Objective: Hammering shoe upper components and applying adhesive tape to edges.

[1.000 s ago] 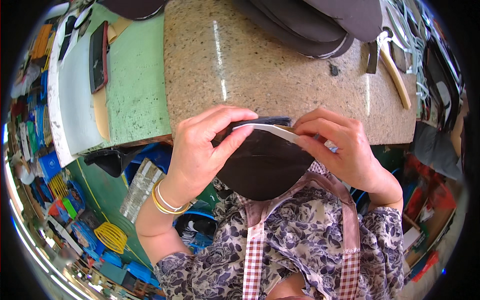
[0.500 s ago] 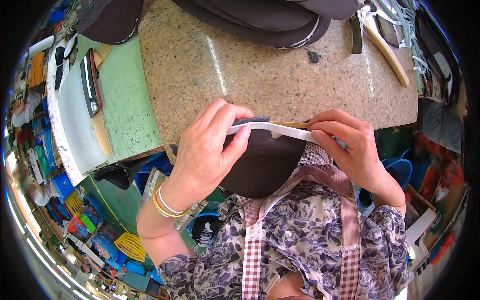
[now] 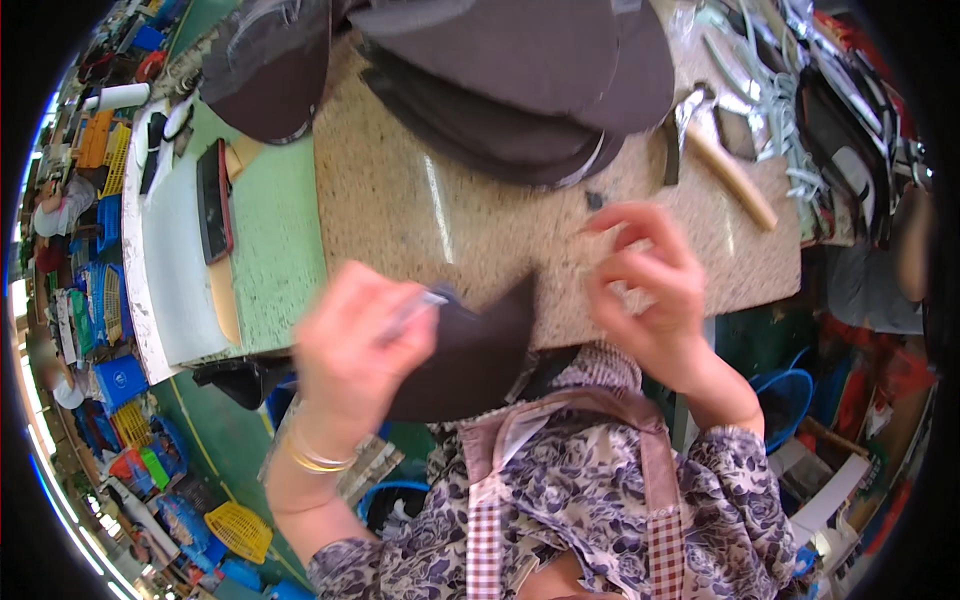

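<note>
My left hand (image 3: 360, 345), smeared by motion, is closed at the upper left edge of a dark brown flat piece (image 3: 470, 360). A small pale bit shows at its fingertips, too blurred to name. The dark piece hangs at the table's near edge, in front of my apron, with a pointed corner toward the right. Apart from it, my right hand (image 3: 650, 290) is raised over the table with bent, spread fingers and nothing visible in them. A stack of similar dark brown pieces (image 3: 500, 60) lies on the far side of the table.
The speckled stone tabletop (image 3: 390, 200) bears a wooden-handled hammer (image 3: 735, 180) at right and a small black scrap (image 3: 595, 200). On a green board (image 3: 275, 230) at left lies a dark phone-like object (image 3: 213, 200). Pale cords (image 3: 775, 110) tangle at far right. Blue bins stand below.
My hands have come apart: the left moved left with the dark piece, the right rose and let go. The white strip and tan strip between them are out of sight. The view shifted.
</note>
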Motion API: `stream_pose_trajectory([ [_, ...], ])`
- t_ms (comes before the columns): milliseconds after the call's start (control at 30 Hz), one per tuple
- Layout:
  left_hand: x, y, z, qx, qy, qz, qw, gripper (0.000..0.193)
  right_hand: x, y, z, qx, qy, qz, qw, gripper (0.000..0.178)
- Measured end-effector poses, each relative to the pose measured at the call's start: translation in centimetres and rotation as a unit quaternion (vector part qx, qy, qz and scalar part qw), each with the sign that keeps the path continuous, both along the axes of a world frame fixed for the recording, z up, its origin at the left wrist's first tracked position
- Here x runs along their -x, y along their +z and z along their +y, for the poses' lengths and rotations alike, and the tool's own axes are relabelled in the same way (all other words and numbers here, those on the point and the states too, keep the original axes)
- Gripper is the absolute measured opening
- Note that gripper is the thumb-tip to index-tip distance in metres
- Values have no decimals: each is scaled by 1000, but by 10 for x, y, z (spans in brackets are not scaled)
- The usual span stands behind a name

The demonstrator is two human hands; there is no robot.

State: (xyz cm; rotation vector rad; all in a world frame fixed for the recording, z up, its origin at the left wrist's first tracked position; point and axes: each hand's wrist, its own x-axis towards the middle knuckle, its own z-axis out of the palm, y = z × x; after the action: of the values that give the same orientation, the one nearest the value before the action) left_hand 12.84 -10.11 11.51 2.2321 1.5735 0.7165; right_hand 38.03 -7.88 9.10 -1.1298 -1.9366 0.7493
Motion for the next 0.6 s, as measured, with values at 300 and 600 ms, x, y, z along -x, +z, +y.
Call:
stream_pose_trajectory([
  [300, 2, 27, 193, -311, 35, 72, 947, 39, -107, 27, 3, -86, -139, 65, 984, 10],
  [600, -48, 16, 185, -384, -34, 26, 922, 20, -157, 15, -16, 100, -75, 439, 890, 16],
])
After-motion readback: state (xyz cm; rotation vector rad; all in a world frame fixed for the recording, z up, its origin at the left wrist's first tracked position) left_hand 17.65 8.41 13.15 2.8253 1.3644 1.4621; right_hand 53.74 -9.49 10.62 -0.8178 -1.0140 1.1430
